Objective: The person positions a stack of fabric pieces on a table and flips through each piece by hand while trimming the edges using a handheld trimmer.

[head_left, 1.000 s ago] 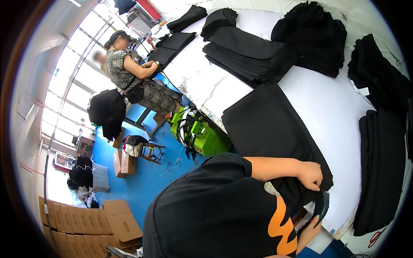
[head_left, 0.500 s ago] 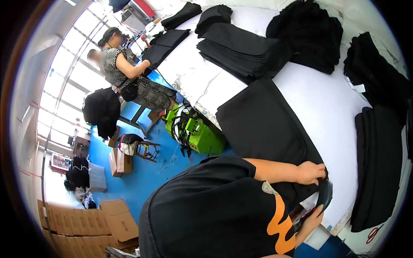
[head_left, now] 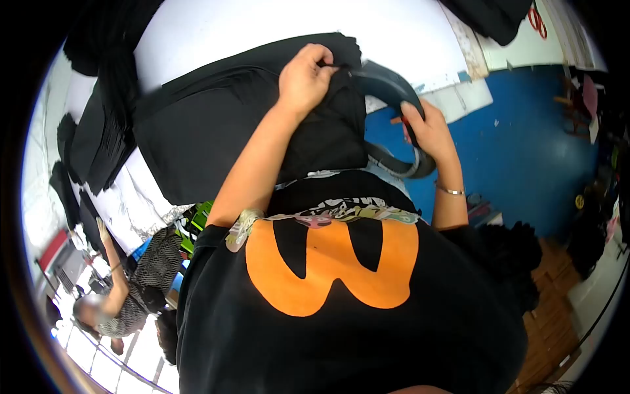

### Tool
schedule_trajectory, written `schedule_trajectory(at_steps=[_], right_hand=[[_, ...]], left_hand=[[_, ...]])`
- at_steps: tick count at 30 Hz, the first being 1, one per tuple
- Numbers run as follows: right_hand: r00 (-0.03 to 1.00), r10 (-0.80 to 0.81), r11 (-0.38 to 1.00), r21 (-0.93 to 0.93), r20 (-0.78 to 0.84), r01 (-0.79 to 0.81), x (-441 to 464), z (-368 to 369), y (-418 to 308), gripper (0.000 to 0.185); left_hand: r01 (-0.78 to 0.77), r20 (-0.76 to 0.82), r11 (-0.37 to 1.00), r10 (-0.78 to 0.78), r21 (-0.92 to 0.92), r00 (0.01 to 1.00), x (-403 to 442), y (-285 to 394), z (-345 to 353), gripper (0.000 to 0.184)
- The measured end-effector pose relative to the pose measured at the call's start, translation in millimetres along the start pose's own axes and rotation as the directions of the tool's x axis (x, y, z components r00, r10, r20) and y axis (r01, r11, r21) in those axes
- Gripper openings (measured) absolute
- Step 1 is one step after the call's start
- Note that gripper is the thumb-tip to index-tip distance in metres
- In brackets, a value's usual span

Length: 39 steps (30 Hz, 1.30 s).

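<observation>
Black cloth panels [head_left: 203, 125] lie layered on the white table in front of me. My left hand [head_left: 305, 80] is closed at the right part of the cloth, thumb and fingers pinched on its edge where an end of a dark strip meets it. From there the dark grey strip [head_left: 394, 85] curves in a loose loop off the table. My right hand [head_left: 426, 134] grips this loop over the floor to the right. Something small and red shows by its fingers, too little to name.
More black cloth [head_left: 105, 125] is piled at the left of the white table [head_left: 262, 26]. Red-handled scissors [head_left: 537, 23] lie at the top right. A co-worker [head_left: 125, 302] is at the lower left. Blue floor [head_left: 525, 131] shows at the right, with a dark heap [head_left: 512, 256] below.
The view has swung round toward the table edge and floor. My left hand stays at the cloth edge; my right hand still holds the strip, which now shows as a wider loop.
</observation>
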State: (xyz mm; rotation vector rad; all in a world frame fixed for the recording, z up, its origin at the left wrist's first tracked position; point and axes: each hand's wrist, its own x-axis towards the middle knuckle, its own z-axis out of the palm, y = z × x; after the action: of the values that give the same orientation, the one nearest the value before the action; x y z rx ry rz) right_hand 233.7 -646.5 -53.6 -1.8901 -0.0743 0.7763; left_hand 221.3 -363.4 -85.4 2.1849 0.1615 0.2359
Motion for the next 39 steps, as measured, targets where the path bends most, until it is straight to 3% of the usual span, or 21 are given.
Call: schedule_trajectory(at_steps=[2, 6, 7, 9, 11, 12, 15, 16, 17, 19, 20, 21, 23, 25, 26, 27, 29, 31, 35, 38, 39], right_hand=[[0.993, -0.077, 0.997, 0.025, -0.085, 0.08, 16.9, 15.1, -28.2, 0.046], [0.988, -0.073, 0.994, 0.066, -0.138, 0.083, 23.7, 20.9, -39.4, 0.049], [0.987, -0.07, 0.994, 0.077, -0.144, 0.082, 18.6, 16.4, -34.7, 0.049], [1.0, -0.014, 0.998, 0.054, 0.021, 0.013, -0.7, 2.1, -23.6, 0.051], [1.0, 0.001, 1.0, 0.004, -0.01, -0.001, -0.5, 6.7, -26.2, 0.053], [0.996, -0.04, 0.999, 0.004, -0.076, 0.041, 9.1, 15.0, -33.5, 0.055], [0.98, -0.096, 0.993, 0.045, -0.174, 0.105, 28.6, 25.1, -37.6, 0.059], [0.987, -0.065, 0.997, 0.038, -0.15, 0.071, 24.1, 19.5, -36.8, 0.059], [0.991, -0.032, 0.999, 0.031, -0.128, 0.036, 19.0, 12.9, -33.2, 0.059], [0.998, -0.034, 0.994, 0.1, -0.049, 0.038, 3.8, -1.4, -15.5, 0.057], [0.999, -0.04, 0.997, 0.072, -0.013, 0.041, 3.9, -3.2, -14.9, 0.059], [0.999, -0.045, 0.998, 0.043, 0.022, 0.044, 5.7, -6.5, -17.0, 0.06], [0.996, -0.078, 0.997, 0.015, -0.032, 0.078, 25.7, 2.6, -24.6, 0.064], [0.993, -0.057, 0.996, 0.066, -0.101, 0.064, 33.6, 12.0, -30.6, 0.067], [0.992, -0.029, 0.995, 0.094, -0.12, 0.04, 33.0, 12.3, -31.1, 0.066], [0.99, -0.005, 0.992, 0.121, -0.139, 0.022, 34.0, 11.9, -32.4, 0.066], [0.999, -0.029, 0.992, 0.122, -0.045, 0.034, 22.1, -4.0, -16.2, 0.064], [0.999, -0.012, 0.99, 0.142, 0.036, 0.007, 14.6, -7.2, -9.7, 0.064], [0.987, -0.152, 0.975, 0.154, -0.05, 0.158, 55.3, 7.2, -29.4, 0.064], [0.995, -0.1, 0.978, 0.183, 0.011, 0.096, 49.0, 0.6, -31.5, 0.063], [0.995, -0.103, 0.978, 0.183, 0.013, 0.099, 43.1, -3.8, -26.0, 0.063]], left_hand=[[0.072, 0.051, 0.997, -0.071, -0.026, 0.996, 6.0, 0.7, -2.1, 0.018], [0.022, 0.052, 0.997, -0.018, -0.079, 0.998, 8.6, -3.6, -4.6, 0.018], [0.06, 0.065, 0.994, -0.054, -0.096, 0.996, 7.4, -0.5, -5.8, 0.018], [0.095, 0.088, 0.988, -0.084, -0.123, 0.992, 9.1, 2.8, -7.9, 0.018], [0.033, 0.036, 0.998, -0.031, -0.061, 0.999, 9.5, 0.6, -5.2, 0.018], [0.087, 0.051, 0.995, -0.085, -0.054, 0.995, 10.7, -0.2, -4.9, 0.017], [-0.086, 0.121, 0.992, 0.097, -0.095, 0.988, 9.4, 6.8, -18.8, 0.017], [-0.015, 0.33, 0.997, -0.011, 0.075, 0.944, 5.5, 28.1, -41.3, 0.033], [-0.015, 0.557, 0.959, -0.152, 0.283, 0.817, 7.5, 49.1, -64.3, 0.053], [0.109, 0.621, 0.884, -0.403, 0.454, 0.672, 6.6, 60.5, -77.4, 0.063], [-0.226, 0.588, 0.754, -0.251, 0.616, 0.769, 4.4, 49.6, -72.6, 0.066], [-0.383, 0.5, 0.619, -0.019, 0.686, 0.866, 6.0, 45.7, -66.1, 0.054], [-0.251, 0.194, 0.776, 0.168, 0.579, 0.967, 21.3, 41.9, -45.3, 0.041], [-0.411, 0.09, 0.641, 0.471, 0.649, 0.877, 39.5, 26.2, -23.4, 0.041], [-0.322, 0.12, 0.731, 0.316, 0.601, 0.941, 42.6, 10.5, -11.2, 0.042], [-0.298, 0.099, 0.867, 0.282, 0.4, 0.954, 44.5, -5.7, -5.3, 0.035], [-0.131, 0.024, 0.99, 0.13, 0.055, 0.991, 43.5, -12.8, -5.5, 0.029], [-0.131, -0.002, 0.991, 0.131, 0.017, 0.991, 44.6, -11.2, -6.3, 0.027], [-0.11, -0.069, 0.988, 0.102, -0.11, 0.992, 42.2, -15.1, -3.7, 0.021], [-0.013, -0.006, 0.983, 0.012, -0.183, 1.0, 40.9, -22.6, -6.5, 0.019], [-0.058, -0.009, 0.98, 0.057, -0.188, 0.998, 41.8, -22.6, -6.9, 0.018]])
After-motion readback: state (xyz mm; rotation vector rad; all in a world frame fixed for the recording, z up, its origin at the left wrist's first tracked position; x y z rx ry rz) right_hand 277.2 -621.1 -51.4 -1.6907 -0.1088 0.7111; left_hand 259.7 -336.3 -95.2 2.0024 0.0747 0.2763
